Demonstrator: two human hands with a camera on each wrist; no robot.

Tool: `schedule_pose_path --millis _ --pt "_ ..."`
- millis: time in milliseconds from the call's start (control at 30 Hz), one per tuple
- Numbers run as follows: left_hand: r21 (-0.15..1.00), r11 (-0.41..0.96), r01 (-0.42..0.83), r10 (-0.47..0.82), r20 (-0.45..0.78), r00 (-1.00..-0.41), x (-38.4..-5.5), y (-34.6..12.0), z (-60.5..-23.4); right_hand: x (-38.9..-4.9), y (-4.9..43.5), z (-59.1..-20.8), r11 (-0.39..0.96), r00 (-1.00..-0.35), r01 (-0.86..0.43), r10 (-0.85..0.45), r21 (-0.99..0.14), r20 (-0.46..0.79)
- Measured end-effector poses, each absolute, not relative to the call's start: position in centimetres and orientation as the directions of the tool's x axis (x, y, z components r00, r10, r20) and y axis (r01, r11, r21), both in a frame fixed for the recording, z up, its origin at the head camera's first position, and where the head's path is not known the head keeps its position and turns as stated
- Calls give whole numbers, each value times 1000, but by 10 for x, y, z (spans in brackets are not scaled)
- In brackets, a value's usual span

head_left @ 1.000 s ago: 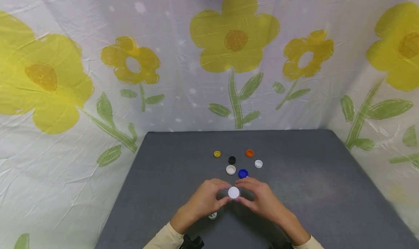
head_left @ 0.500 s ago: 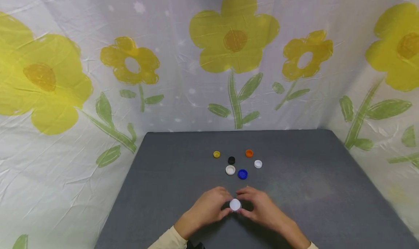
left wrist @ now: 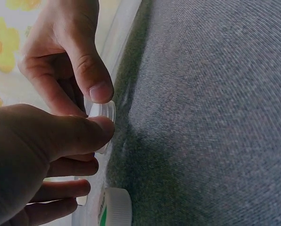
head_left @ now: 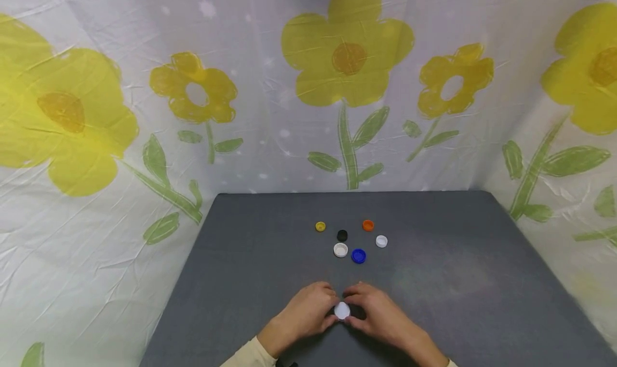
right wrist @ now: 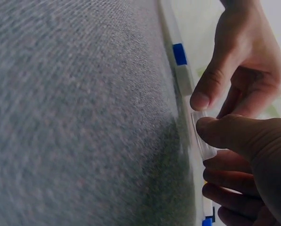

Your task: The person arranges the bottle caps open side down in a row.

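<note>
At the near middle of the grey table [head_left: 458, 302], the head view shows a left hand [head_left: 308, 309] and a right hand [head_left: 381, 311] meeting at a white disc [head_left: 342, 310], thumbs to its near edge and fingertips to its far edge. Each pinch is drawn in about as narrow as the disc, perhaps because 2 hands on so small a rim keep its face level. Farther off, 6 caps lie apart: a yellow cap [head_left: 320, 226] far left, an orange cap [head_left: 368, 225] far right, a black cap [head_left: 342, 235] between them and nearer, a plain white cap [head_left: 381, 241] at right, then a cream cap [head_left: 340, 249] and a blue cap [head_left: 359, 256] nearest; the gaps probably leave finger room. From the left wrist, both thumbs rest on the disc's ridged, clear-looking rim, while the lower left fingers spread loosely, likely because something this light needs only the tips. A ribbed cap [left wrist: 118, 207] with a green mark sits left of the disc, not touching it. From the right wrist, the disc shows edge-on, pinched from both sides; I cannot tell whether it touches the table, and a blue shape [right wrist: 179, 54] beyond is too blurred to name.
</note>
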State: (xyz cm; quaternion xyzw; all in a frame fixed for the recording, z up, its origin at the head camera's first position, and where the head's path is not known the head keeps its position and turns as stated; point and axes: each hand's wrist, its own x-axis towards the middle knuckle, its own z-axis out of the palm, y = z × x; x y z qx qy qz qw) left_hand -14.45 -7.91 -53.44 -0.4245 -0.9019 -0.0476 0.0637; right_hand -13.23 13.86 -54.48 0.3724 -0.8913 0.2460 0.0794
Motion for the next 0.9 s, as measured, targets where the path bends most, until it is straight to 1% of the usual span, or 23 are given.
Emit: schedule_pose_path --millis 133,233,500,667,800,900 --pt "61 639 767 755 137 -641 -144 -81 -537 -132 135 -547 620 -729 -682 -620 -387 290" --pt "56 647 761 751 130 -648 -144 -81 -537 -132 133 -548 629 -732 -679 -622 -380 278" --pt "-6 665 747 742 122 -659 -141 -80 -538 -131 129 -549 656 -751 -654 -625 -377 215" --pt "-22 658 753 748 138 -649 -139 -80 -536 -131 128 -547 669 -762 -638 -620 -381 187" --pt "13 656 755 745 144 -651 -141 -83 -536 -131 130 -545 659 -760 -640 -618 -394 201" --pt "56 679 732 724 120 -680 -144 -85 -533 -133 134 -543 650 -753 -652 -615 -391 234"
